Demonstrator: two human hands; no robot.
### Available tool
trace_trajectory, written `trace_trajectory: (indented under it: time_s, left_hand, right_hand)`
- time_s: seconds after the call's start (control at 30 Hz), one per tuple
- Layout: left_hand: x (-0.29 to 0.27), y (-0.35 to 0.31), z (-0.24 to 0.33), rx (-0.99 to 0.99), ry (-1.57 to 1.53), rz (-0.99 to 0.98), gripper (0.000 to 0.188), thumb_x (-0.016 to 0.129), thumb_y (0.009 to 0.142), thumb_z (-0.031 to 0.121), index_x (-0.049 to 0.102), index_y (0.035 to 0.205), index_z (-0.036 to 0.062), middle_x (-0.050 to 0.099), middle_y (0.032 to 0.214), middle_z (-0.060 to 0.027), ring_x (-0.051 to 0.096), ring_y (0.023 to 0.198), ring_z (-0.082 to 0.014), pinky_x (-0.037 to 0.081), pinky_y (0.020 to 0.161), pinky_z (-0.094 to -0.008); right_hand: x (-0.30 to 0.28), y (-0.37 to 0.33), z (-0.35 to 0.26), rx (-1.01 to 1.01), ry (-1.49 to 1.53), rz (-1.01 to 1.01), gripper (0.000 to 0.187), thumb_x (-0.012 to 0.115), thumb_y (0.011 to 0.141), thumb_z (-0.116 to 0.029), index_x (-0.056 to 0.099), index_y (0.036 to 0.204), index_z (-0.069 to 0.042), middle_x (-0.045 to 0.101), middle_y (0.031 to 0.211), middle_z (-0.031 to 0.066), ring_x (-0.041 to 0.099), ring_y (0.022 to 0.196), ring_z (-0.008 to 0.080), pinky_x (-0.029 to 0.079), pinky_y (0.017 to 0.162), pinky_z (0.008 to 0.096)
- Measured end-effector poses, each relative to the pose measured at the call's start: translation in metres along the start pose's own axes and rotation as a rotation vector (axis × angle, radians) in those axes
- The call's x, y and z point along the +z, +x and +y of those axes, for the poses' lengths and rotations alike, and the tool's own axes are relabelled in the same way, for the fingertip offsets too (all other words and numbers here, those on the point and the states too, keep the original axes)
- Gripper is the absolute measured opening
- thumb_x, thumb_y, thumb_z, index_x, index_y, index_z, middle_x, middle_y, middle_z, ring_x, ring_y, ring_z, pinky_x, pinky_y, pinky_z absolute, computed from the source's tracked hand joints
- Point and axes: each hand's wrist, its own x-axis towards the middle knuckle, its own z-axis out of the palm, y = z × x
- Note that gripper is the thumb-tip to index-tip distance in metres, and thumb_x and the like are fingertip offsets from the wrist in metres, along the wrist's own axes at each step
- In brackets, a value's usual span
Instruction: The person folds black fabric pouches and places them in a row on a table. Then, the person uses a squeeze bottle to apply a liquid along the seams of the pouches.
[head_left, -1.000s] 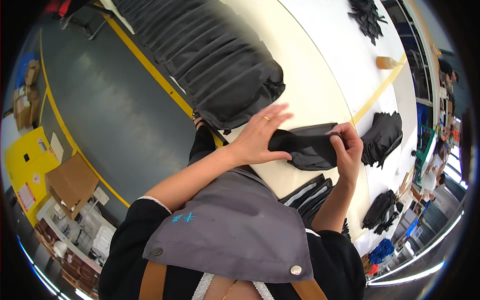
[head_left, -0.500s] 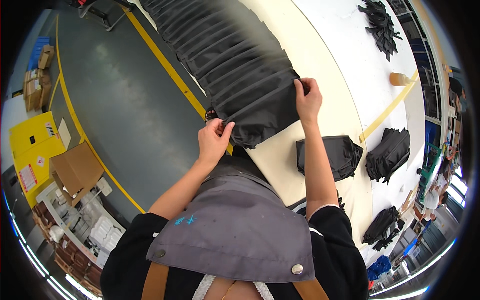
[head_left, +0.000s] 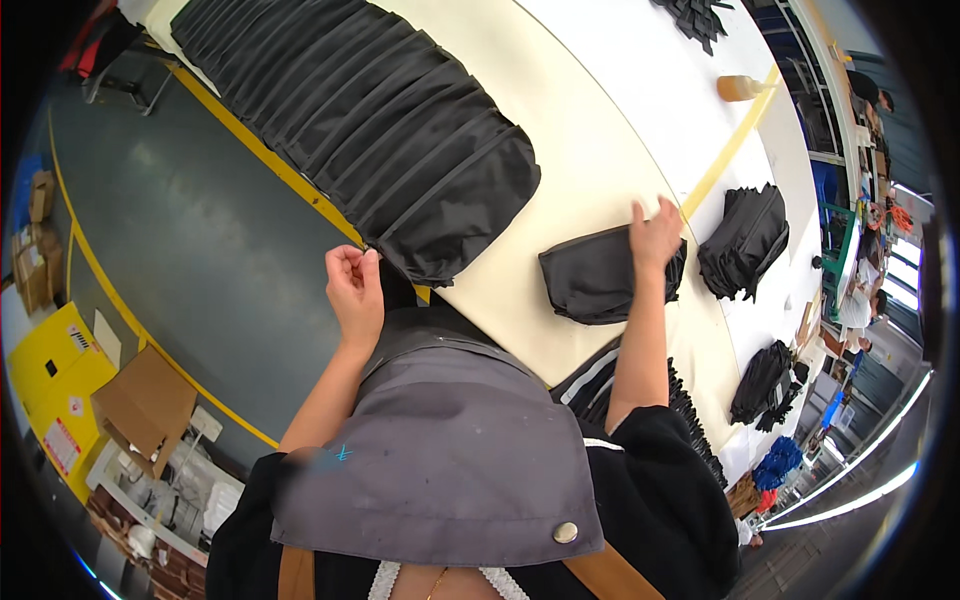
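Observation:
A long row of overlapping black fabric pieces (head_left: 340, 110) lies along the left side of the table, each one shifted a little from the one below. At the corner of the nearest piece, my left hand (head_left: 352, 295) is closed, thumb and fingertips pinching the fabric edge. My right hand (head_left: 656, 238) is over the right end of a folded stack of black fabric pieces (head_left: 588, 275), its fingers apart and holding nothing; whether it touches the stack I cannot tell.
More black fabric bundles (head_left: 745, 240) lie on the white tabletop to the right, beside yellow tape (head_left: 735, 150) and an amber bottle (head_left: 738, 88). Black elastic-edged fabric (head_left: 690, 420) is by my right arm. A cardboard box (head_left: 147, 410) and yellow cabinet (head_left: 50, 385) stand at the left.
My right hand has let go of the row's right corner and moved right and down to the folded stack. My left hand stays at its corner. The whole view has shifted.

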Motion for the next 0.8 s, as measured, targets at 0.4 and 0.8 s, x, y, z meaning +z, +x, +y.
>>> trace_trajectory:
  time_s: [0.4, 0.8]
  left_hand:
    - [0.124, -0.010, 0.065, 0.657, 0.183, -0.658, 0.052, 0.076, 0.077, 0.034, 0.059, 0.116, 0.0045, 0.062, 0.113, -0.0145, 0.058, 0.106, -0.0306, 0.040, 0.100, -0.0422]
    - [0.071, -0.016, 0.070, 0.383, 0.085, -0.599, 0.075, 0.083, 0.069, 0.024, 0.048, 0.134, 0.0091, 0.042, 0.142, -0.0139, 0.043, 0.128, -0.0329, 0.036, 0.106, -0.0416]
  right_hand:
    - [-0.159, -0.022, -0.024, -0.114, 0.977, -0.517, 0.007, 0.064, 0.087, -0.006, 0.060, 0.090, -0.001, 0.058, 0.077, -0.0029, 0.051, 0.072, 0.0049, 0.041, 0.068, 0.0200]
    - [-0.166, 0.007, -0.104, -0.245, 1.441, -1.268, 0.012, 0.064, 0.085, -0.007, 0.057, 0.093, -0.001, 0.057, 0.087, -0.0013, 0.051, 0.080, 0.0049, 0.042, 0.073, 0.0203]
